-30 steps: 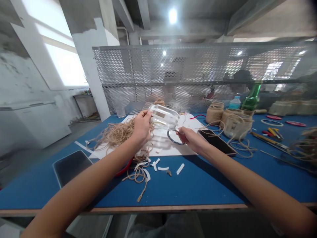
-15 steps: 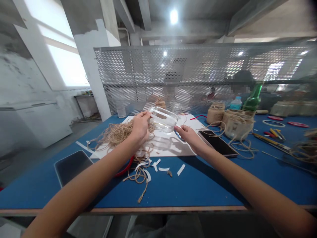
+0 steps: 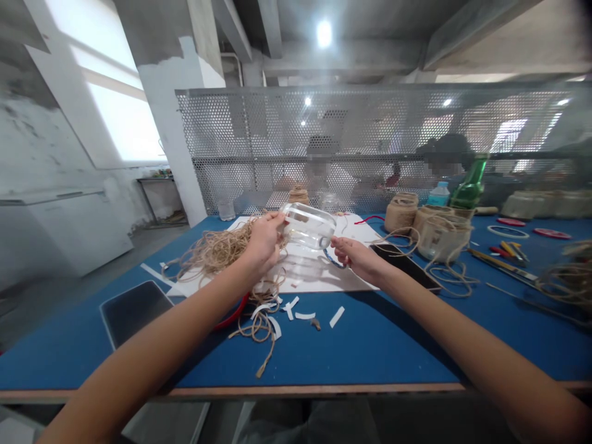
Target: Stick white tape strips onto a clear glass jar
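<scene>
Holding the clear glass jar tilted above the white paper, the left hand sits between eight and nine o'clock of it, thumb and fingers closed on the jar's left end. The right hand, at four o'clock, has its fingertips drawn together on a dark blue ring, which lies at five o'clock, by the jar's lower right edge.

To handle this well, the left grip should be firm yet light, as smooth glass could turn in the fingers; the right wants a small, relaxed pinch — pushing the ring hard at the jar might knock it askew. The twine heap, out past the left hand, could snag a wrist.

Whether the covered end is mouth or base I cannot tell, nor how the far fingers wrap it. Part of the ring is lost behind fingers and glass — contact with the jar is unclear. At three o'clock a twine bundle runs out of view; beyond the mesh panel, at twelve, people are blurred.
</scene>
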A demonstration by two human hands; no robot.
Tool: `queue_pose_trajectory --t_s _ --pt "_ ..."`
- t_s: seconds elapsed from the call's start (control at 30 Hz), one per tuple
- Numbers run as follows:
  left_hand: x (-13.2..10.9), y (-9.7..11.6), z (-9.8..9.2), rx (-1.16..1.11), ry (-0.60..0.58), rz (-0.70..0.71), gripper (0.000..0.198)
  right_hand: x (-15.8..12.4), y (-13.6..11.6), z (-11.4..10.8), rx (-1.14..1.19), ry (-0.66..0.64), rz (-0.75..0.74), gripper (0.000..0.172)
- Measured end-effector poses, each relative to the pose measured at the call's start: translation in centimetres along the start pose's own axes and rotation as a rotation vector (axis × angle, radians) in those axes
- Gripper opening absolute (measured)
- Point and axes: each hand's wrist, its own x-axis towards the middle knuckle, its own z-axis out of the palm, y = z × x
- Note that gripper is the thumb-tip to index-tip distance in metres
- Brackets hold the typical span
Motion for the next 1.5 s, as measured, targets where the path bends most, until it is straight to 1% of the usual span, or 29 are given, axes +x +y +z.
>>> queue_pose_trajectory --t_s 0.07,0.2,0.33,0.37,0.43,0.5,0.57,0.63,0.7,0.73,0.83,0.9,0.93,0.97,1.03,1.1,1.17,1.23,1.3,1.4,1.5 --pt "0.0 0.0 -0.1 0.017 -0.015 -0.009 0.009 0.1 0.1 -0.4 -0.005 -0.033 0.003 0.042" --pt "-0.1 0.1 -0.2 0.07 -0.082 -0.042 0.012 0.3 0.3 -1.4 -0.07 -0.114 0.001 0.041" --pt "0.0 0.2 -0.3 0.134 -0.123 -0.05 0.014 0.3 0.2 -2.1 -0.125 -0.056 0.009 0.044" --pt "0.1 0.2 -0.5 0.163 -0.127 -0.019 0.014 0.3 0.1 -2.3 -0.122 -0.048 0.013 0.044" --pt "0.5 0.2 -0.9 0.286 -0.129 0.118 0.015 0.3 -0.1 -2.6 -0.104 -0.047 0.018 0.043" --pt "1.0 0.1 -1.5 0.509 -0.126 0.323 0.016 0.3 -0.3 -3.0 -0.074 -0.004 0.012 0.041" --pt "1.4 -0.2 -2.1 0.756 -0.126 0.481 0.017 0.4 -0.5 -3.2 -0.043 0.07 -0.006 0.039" --pt "1.7 -0.7 -2.5 0.979 -0.185 0.585 0.018 0.5 -0.7 -3.2 -0.029 0.143 -0.031 0.038" --pt "1.9 -1.4 -2.6 1.157 -0.307 0.694 0.02 0.4 -1.0 -3.0 -0.027 0.187 -0.05 0.035" --pt "1.9 -1.7 -2.6 1.211 -0.346 0.757 0.021 0.4 -1.1 -2.8 -0.019 0.203 -0.054 0.034" --pt "1.5 -2.4 -2.3 1.313 -0.434 0.895 0.026 0.2 -1.4 -2.1 0.047 0.221 -0.053 0.03" --pt "1.1 -2.4 -2.0 1.352 -0.488 0.938 0.029 0.1 -1.6 -1.8 0.102 0.236 -0.062 0.025" --pt "0.8 -2.4 -1.9 1.362 -0.492 0.945 0.03 0.1 -1.7 -1.8 0.121 0.251 -0.075 0.022" --pt "0.5 -2.2 -1.8 1.367 -0.477 0.945 0.03 0.1 -1.9 -1.8 0.135 0.267 -0.09 0.02" --pt "-0.1 -1.7 -1.6 1.36 -0.399 0.948 0.029 0.0 -2.2 -1.8 0.16 0.292 -0.135 0.017" --pt "-0.8 -1.1 -1.3 1.328 -0.327 0.981 0.027 -0.2 -2.5 -1.6 0.161 0.3 -0.228 0.02" --pt "-1.5 -0.5 -1.0 1.28 -0.336 1.041 0.023 -0.6 -2.8 -1.0 0.086 0.287 -0.372 0.031" --pt "-2.2 -0.1 -0.7 1.225 -0.36 1.095 0.021 -1.4 -3.1 -0.1 -0.082 0.239 -0.515 0.042" --pt "-2.7 0.0 -0.5 1.172 -0.361 1.128 0.021 -2.2 -3.3 1.0 -0.296 0.173 -0.615 0.045" --pt "-3.1 -0.3 -0.4 1.167 -0.372 1.136 0.024 -3.1 -3.1 2.1 -0.565 0.086 -0.684 0.047" --pt "-3.2 -0.7 -0.4 1.233 -0.399 1.112 0.025 -3.4 -2.6 2.5 -0.713 0.071 -0.684 0.046"
